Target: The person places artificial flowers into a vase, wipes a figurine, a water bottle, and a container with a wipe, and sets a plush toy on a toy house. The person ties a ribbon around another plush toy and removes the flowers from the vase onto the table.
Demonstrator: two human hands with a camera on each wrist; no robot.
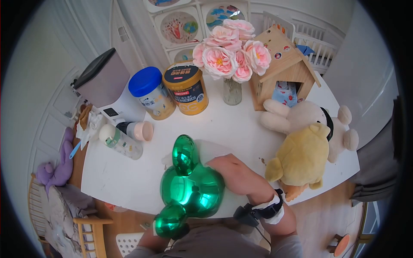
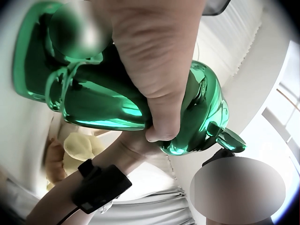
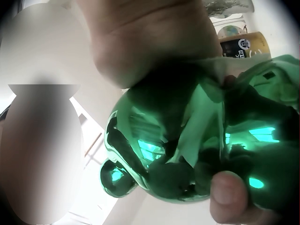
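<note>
Though glossy, green figure between left hand and right hand.

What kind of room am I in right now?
Likely a child's room or family playroom: a yellow plush toy, a white slatted wooden crib and colourful round paintings show it.

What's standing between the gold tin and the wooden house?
A glass vase of pink roses stands between the gold tin and the wooden house; the head view shows it.
</note>
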